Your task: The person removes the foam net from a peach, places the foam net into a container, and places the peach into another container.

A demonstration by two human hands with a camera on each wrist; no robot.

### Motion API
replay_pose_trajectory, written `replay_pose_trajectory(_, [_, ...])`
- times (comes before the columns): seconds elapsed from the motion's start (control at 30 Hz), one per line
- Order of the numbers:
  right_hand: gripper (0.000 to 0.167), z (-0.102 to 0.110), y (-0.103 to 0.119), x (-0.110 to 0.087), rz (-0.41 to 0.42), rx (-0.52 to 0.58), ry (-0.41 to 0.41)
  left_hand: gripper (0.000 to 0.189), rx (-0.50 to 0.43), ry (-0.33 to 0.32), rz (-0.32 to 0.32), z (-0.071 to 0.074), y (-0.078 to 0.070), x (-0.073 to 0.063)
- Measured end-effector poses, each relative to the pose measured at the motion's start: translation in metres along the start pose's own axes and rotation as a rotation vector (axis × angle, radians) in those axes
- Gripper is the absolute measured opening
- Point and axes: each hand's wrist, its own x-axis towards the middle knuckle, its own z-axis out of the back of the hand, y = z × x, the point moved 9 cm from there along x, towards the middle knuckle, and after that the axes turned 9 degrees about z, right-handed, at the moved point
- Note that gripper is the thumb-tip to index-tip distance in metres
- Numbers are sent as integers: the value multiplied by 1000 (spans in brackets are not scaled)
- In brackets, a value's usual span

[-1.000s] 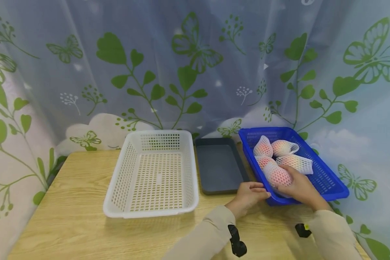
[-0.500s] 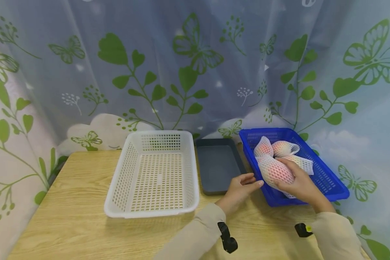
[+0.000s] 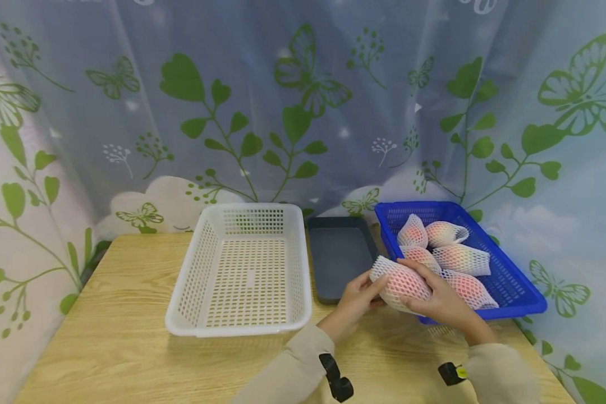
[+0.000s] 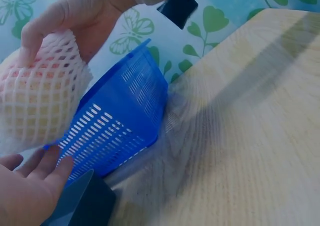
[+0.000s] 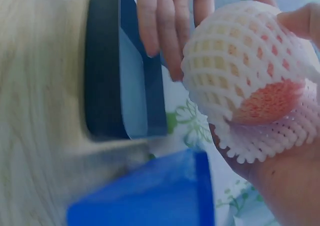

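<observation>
My right hand grips a peach in a white foam net sleeve, above the blue basket's near left corner. Beside it, my left hand reaches the sleeve's left end; in the left wrist view its fingers lie fairly straight just under the fruit. Whether they bear any weight I cannot tell. The right wrist view shows the net close up, with pink-red fruit bare at one end. Several more netted peaches lie in the blue basket.
A dark grey tray stands left of the blue basket, partly behind my left hand. Further left is a large white plastic basket with nothing in it. All stand on a wooden table before a patterned curtain.
My right hand has lifted the peach out of the blue basket and moved left with it. My left hand has left the basket's rim, shifted left and met the peach's sleeve.
</observation>
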Motion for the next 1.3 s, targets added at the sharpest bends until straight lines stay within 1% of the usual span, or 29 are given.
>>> replay_pose_trajectory(0.07, [72,-8,-1,0,-6,23,12,48,-33,26,6,2,2,-4])
replay_pose_trajectory(0.13, [72,-15,-2,0,-10,69,13,47,-57,31,5,5,3,-9])
replay_pose_trajectory(0.23, [73,-24,-8,-2,-48,157,-6,48,-77,1,3,13,5,-16])
replay_pose_trajectory(0.37, [72,-38,-18,-6,-124,224,-75,48,-102,-35,-3,24,8,-23])
replay_pose_trajectory(0.47, [68,-50,-24,-9,-164,273,-134,47,-132,-71,-10,32,11,-27])
replay_pose_trajectory(0.57, [62,-64,-30,-14,-189,334,-161,47,-131,-110,5,40,17,-32])
replay_pose_trajectory(0.67, [58,-76,-37,-19,-206,366,-157,49,-54,-149,49,47,25,-38])
replay_pose_trajectory(0.77, [56,-82,-42,-24,-222,380,-154,50,30,-182,85,52,32,-45])
replay_pose_trajectory(0.83, [57,-85,-44,-25,-224,385,-148,50,80,-188,102,54,35,-48])
replay_pose_trajectory(1.0, [58,-91,-49,-27,-246,425,-148,46,150,-177,125,58,43,-52])
replay_pose_trajectory(1.1, [55,-93,-55,-28,-279,418,-171,44,178,-174,131,61,48,-52])
replay_pose_trajectory(1.17, [53,-94,-58,-28,-288,404,-191,42,192,-184,127,64,51,-51])
replay_pose_trajectory(1.3, [50,-98,-62,-27,-289,386,-222,40,216,-226,113,71,53,-49])
